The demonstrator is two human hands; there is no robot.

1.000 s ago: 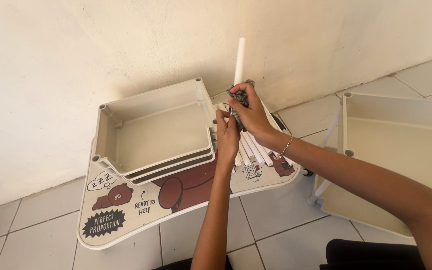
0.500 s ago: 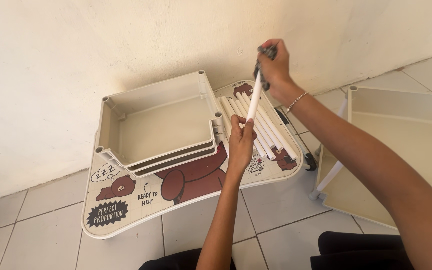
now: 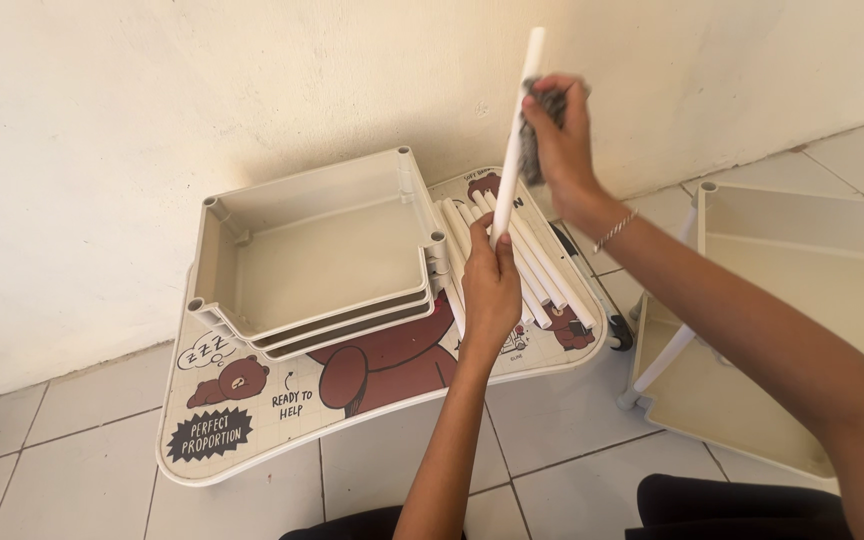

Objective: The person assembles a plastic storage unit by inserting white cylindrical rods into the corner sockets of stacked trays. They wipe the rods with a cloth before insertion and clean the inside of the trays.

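A white tube [image 3: 515, 135] is held upright, tilted slightly, above a low cartoon-printed table top [image 3: 252, 420] that lies on the tiled floor [image 3: 82, 440] against a pale wall [image 3: 202, 90]. The tube's lower end is gripped by the left hand [image 3: 492, 290], whose fingers are closed around it. The upper part of the tube is gripped by the right hand [image 3: 557, 130], which is also closed on a dark grey cloth [image 3: 542, 110] pressed against the tube; a thin bracelet [image 3: 612, 230] is worn at that wrist.

A bundle of further white tubes [image 3: 542, 270] is laid side by side on the right portion of the table top, just beyond the left hand. A stack of beige plastic trays [image 3: 312, 250] is nested on the left and far portion of the same table top, touching the tube bundle at its right corner. Brown bear figures are printed on the near part of the table top.

A separate beige tray rack [image 3: 802, 250], already fitted with white tube legs, is positioned on the floor at the right, well apart from the tray stack.
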